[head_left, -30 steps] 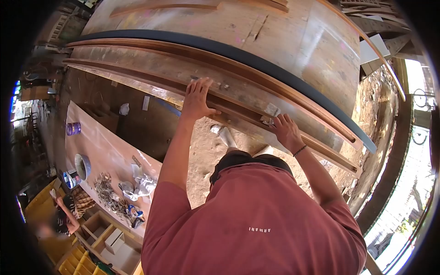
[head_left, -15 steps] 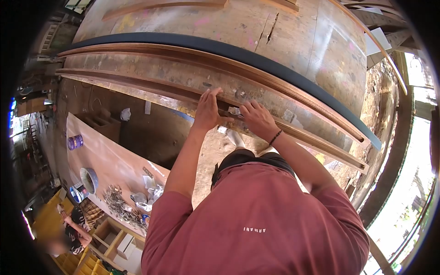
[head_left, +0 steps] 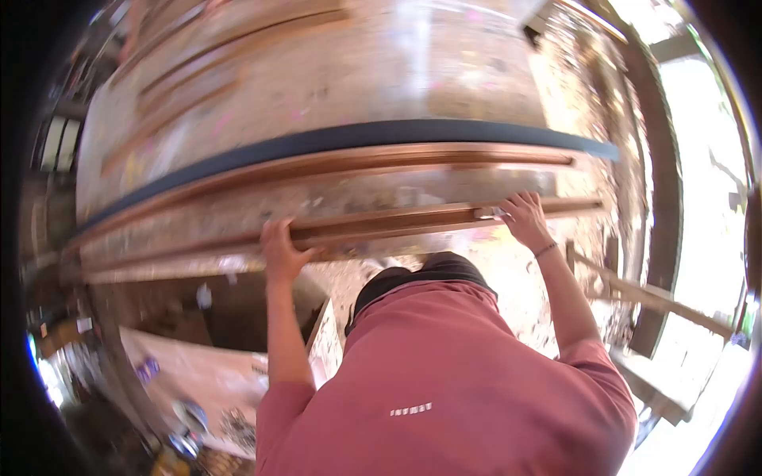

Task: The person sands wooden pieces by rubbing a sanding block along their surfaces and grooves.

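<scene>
A long brown grooved wooden strip [head_left: 381, 228] lies along the near edge of the workbench. My left hand [head_left: 283, 251] grips this strip toward its left part, with the thumb on the near side. Farther right, my right hand [head_left: 525, 220] is closed over the same strip, a dark bracelet on its wrist. A small pale piece [head_left: 487, 213], perhaps folded paper, shows at its fingertips in the groove; its kind is unclear. A second grooved wooden strip [head_left: 444, 155] runs just behind, beside a long dark blue-grey bar [head_left: 381, 135].
Several more wood strips [head_left: 246, 41] lie on the stained workbench [head_left: 333, 91] at the far left. Below left, a pale board [head_left: 171, 349] carries a purple can [head_left: 148, 370] and a bucket [head_left: 189, 416]. A wooden post [head_left: 655, 159] stands at the right.
My hands have spread apart: the left has moved left along the strip, the right has moved right with the pale piece. The camera view has turned, with some blur.
</scene>
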Demonstrator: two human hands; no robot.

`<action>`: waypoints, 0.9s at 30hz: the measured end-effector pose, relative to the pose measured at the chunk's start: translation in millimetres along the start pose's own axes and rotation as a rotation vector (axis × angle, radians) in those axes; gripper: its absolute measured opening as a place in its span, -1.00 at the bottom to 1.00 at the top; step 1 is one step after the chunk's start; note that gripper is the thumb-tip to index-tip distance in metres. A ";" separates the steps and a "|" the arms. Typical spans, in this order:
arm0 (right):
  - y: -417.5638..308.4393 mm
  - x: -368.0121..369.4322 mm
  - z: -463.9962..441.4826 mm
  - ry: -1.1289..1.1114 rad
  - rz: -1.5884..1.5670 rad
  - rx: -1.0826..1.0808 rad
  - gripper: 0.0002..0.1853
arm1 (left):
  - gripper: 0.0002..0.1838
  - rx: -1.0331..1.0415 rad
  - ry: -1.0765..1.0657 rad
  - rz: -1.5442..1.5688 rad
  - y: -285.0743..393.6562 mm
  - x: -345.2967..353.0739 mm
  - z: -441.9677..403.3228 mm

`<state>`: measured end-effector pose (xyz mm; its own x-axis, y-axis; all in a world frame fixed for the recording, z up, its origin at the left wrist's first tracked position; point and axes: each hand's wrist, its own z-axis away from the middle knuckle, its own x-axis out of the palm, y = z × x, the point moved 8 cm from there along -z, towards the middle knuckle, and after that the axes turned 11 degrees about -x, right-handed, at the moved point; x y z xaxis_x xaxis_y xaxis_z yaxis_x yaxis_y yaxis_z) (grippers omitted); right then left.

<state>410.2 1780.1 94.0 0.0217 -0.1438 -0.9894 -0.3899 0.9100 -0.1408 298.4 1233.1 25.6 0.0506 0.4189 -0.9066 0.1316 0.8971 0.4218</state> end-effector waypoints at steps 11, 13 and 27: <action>150.1 -27.4 141.3 0.110 0.045 0.281 -0.72 | -0.05 0.186 -0.025 0.186 179.3 36.9 -31.5; 162.2 -27.4 150.5 0.167 0.004 0.252 -0.73 | -0.06 0.336 -0.160 0.240 305.2 77.9 -25.5; 269.5 -49.6 222.5 0.098 -0.069 0.192 -0.77 | 0.06 0.706 -0.251 -0.082 600.9 258.8 42.7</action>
<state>508.9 2119.0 97.0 -0.0507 -0.2372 -0.9701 -0.2077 0.9527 -0.2220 432.9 1874.6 44.1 0.2263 0.2347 -0.9454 0.7434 0.5855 0.3233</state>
